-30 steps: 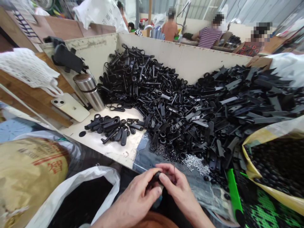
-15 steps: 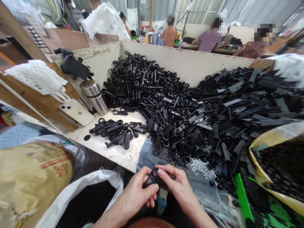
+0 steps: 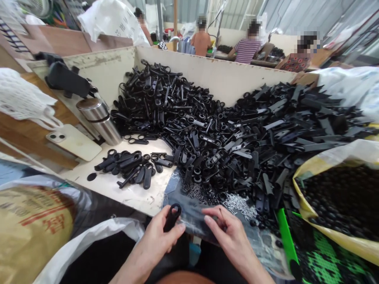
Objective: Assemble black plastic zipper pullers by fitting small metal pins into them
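Note:
In my left hand (image 3: 160, 232) is a black plastic handle piece (image 3: 172, 217) with a ring at its upper end, gripped between thumb and fingers. My right hand (image 3: 227, 230) is apart from it, thumb and index finger separated. A small dark thing shows among its curled fingers; its kind is unclear. Just beyond that hand lie silver pins (image 3: 241, 205) and a patch of tiny dark metal pieces (image 3: 194, 191) on a denim cloth (image 3: 177, 197). Several black handle pieces (image 3: 133, 163) with ring ends rest on the board to the left.
A big heap of black plastic parts (image 3: 183, 114) fills the walled table. At left stand a steel flask (image 3: 100, 122) and a phone (image 3: 75, 142). A yellow-edged sack (image 3: 302, 197) of black pieces and a green basket (image 3: 286, 236) are right; an open white sack (image 3: 85, 232) is left. People sit beyond.
My hands have moved apart. The handle piece stays in my left hand, now tilted with its ring up, and my right hand has come off it. The view has shifted right.

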Available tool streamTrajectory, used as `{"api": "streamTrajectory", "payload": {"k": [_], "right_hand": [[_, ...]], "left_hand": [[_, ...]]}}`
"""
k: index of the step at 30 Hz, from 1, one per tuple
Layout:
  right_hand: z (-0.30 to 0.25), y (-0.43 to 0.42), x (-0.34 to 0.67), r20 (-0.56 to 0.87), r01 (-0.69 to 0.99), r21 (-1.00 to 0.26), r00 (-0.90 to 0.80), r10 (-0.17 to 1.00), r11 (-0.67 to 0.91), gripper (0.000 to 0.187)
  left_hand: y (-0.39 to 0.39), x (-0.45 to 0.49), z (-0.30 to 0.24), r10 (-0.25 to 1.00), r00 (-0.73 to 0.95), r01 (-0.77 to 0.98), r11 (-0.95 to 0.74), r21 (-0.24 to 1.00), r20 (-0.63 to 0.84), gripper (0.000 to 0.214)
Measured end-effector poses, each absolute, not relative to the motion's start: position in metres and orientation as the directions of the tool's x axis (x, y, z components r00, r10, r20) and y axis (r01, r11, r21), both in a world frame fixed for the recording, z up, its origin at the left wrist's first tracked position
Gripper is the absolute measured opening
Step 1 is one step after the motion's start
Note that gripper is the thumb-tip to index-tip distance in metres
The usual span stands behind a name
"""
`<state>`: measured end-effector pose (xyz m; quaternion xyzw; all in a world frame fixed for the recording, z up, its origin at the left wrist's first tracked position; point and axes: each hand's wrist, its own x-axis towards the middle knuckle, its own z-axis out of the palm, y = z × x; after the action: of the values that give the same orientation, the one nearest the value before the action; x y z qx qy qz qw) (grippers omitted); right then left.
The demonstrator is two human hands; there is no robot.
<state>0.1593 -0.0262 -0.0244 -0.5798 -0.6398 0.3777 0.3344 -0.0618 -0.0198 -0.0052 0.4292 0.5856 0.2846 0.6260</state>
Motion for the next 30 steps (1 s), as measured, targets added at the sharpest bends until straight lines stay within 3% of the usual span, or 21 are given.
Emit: {"api": "streamTrajectory", "payload": {"k": [3,6,9,15,19,24,26,30], "right_hand": [[-0.024,-0.025,0.173,0.079,0.616,-0.782,-0.057,0.995,0.097,0.025],[-0.025,-0.021,0.178,0.129,0.653,-0.745,-0.06,0.99,0.137,0.022],[-0.027,-0.02,0.179,0.159,0.655,-0.739,-0.058,0.986,0.158,0.02],[-0.029,-0.017,0.181,0.206,0.684,-0.708,-0.037,0.978,0.175,0.023],[-0.032,-0.01,0.173,0.233,0.772,-0.589,-0.12,0.965,0.238,0.03],[-0.042,-0.001,0.162,0.258,0.86,-0.442,-0.152,0.954,0.256,0.034],[-0.043,0.001,0.161,0.256,0.853,-0.448,-0.166,0.952,0.269,0.033],[-0.035,-0.001,0.162,0.272,0.801,-0.509,-0.197,0.942,0.314,0.03]], "left_hand": [[-0.006,-0.044,-0.002,0.946,0.098,0.501,0.221,0.837,-0.308,0.008],[0.006,-0.022,-0.002,0.962,0.18,0.767,-0.008,0.641,-0.203,0.013],[0.013,-0.01,-0.008,0.959,0.23,0.834,-0.105,0.542,-0.168,0.015],[0.011,-0.016,-0.023,0.947,0.294,0.83,-0.187,0.525,-0.128,0.023],[0.009,-0.026,-0.023,0.956,0.279,0.747,-0.158,0.646,-0.089,0.022],[0.003,-0.033,-0.022,0.953,0.084,0.414,0.233,0.88,-0.292,0.036],[0.0,-0.032,-0.02,0.922,0.053,0.224,0.364,0.904,-0.384,0.039],[-0.005,-0.029,-0.012,0.842,0.036,-0.066,0.539,0.84,-0.538,0.048]]}}
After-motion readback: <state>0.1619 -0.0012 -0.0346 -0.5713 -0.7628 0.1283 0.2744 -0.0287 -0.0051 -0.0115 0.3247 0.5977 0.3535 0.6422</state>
